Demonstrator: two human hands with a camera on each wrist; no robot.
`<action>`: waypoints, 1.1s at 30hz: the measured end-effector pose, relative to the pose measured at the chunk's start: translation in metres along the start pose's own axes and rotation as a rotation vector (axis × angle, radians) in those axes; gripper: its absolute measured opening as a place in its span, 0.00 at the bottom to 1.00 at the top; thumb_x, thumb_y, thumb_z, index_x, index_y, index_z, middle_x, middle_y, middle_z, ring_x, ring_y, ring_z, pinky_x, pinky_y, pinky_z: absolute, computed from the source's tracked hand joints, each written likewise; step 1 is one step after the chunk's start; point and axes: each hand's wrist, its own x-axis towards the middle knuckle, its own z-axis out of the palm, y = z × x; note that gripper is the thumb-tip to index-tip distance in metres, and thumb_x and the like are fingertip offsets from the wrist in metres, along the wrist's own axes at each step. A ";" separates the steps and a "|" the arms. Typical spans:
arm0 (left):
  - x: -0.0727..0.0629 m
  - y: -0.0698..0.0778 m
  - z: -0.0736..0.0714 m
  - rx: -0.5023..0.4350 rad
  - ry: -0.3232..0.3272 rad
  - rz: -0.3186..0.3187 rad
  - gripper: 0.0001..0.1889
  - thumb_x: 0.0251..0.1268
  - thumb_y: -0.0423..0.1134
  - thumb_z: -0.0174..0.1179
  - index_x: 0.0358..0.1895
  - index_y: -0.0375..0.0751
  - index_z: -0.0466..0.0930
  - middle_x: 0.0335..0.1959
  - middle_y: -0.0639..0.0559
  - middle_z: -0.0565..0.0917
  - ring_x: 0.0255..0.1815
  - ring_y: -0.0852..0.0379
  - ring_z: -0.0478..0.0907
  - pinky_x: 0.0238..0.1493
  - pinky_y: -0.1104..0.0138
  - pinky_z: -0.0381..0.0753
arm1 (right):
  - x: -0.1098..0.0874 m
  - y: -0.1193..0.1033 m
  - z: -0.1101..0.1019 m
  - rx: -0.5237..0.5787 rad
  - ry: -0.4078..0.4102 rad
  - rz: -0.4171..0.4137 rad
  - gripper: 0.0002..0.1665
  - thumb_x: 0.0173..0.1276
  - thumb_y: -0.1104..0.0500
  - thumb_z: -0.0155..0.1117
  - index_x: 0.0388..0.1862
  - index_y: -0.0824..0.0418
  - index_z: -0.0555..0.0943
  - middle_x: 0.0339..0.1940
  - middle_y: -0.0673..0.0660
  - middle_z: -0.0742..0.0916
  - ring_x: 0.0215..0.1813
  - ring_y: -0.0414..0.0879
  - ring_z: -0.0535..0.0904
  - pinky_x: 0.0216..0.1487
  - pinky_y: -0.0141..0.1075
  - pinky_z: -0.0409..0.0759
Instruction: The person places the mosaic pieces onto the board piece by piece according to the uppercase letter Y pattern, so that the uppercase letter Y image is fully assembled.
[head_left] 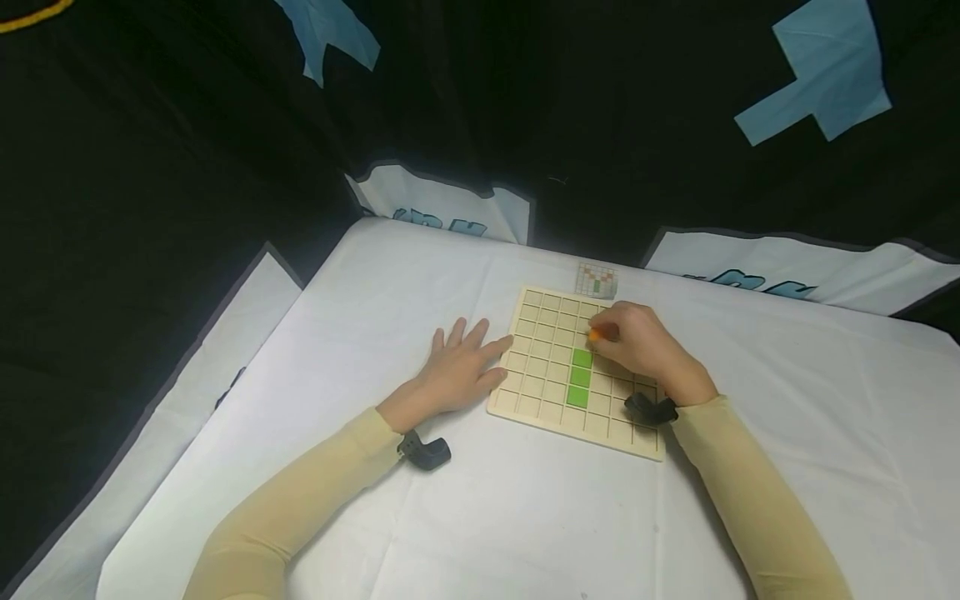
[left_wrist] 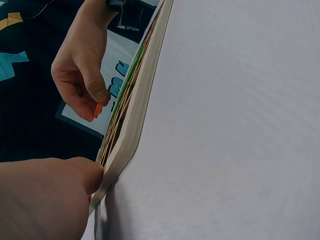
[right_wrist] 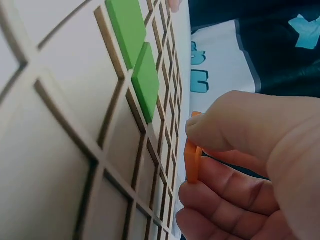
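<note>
A pale wooden grid board [head_left: 532,367] lies on the white table, with green square tiles [head_left: 579,377] set in one column of its cells. Between thumb and fingers, my right hand [head_left: 637,337] pinches an orange square tile [right_wrist: 192,160]. In the right wrist view the orange tile is held apart from the board's surface, beside the green tiles [right_wrist: 146,82]. My left hand [head_left: 459,371] lies with fingers spread at the board's left edge, thumb and index finger touching it. The left wrist view shows that hand [left_wrist: 47,195] against the board's rim [left_wrist: 135,115].
A small card [head_left: 596,281] printed with a coloured grid pattern lies just beyond the board's far edge. White cloth covers the table [head_left: 525,517]. Black drapes [head_left: 480,100] with blue tape pieces [head_left: 832,71] hang behind it. Each wrist wears a black device [head_left: 425,451].
</note>
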 end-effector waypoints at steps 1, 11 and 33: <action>0.000 0.000 0.000 0.000 -0.001 0.000 0.30 0.79 0.57 0.45 0.80 0.57 0.60 0.84 0.35 0.51 0.83 0.25 0.41 0.76 0.27 0.41 | 0.001 0.000 0.001 0.000 -0.003 -0.002 0.17 0.63 0.66 0.69 0.50 0.71 0.87 0.44 0.65 0.90 0.44 0.55 0.83 0.52 0.51 0.82; -0.001 0.000 -0.001 0.005 -0.002 -0.006 0.30 0.79 0.57 0.45 0.80 0.58 0.60 0.84 0.36 0.51 0.83 0.25 0.41 0.76 0.28 0.41 | 0.008 -0.005 0.005 0.007 -0.004 -0.040 0.15 0.63 0.66 0.68 0.48 0.69 0.88 0.45 0.64 0.91 0.46 0.55 0.83 0.55 0.53 0.81; -0.001 0.002 -0.002 0.011 -0.002 -0.004 0.30 0.79 0.57 0.45 0.80 0.58 0.60 0.84 0.36 0.51 0.83 0.25 0.41 0.76 0.28 0.42 | 0.027 -0.019 0.020 0.035 -0.045 -0.090 0.16 0.60 0.69 0.70 0.49 0.69 0.88 0.47 0.64 0.91 0.50 0.57 0.84 0.57 0.51 0.82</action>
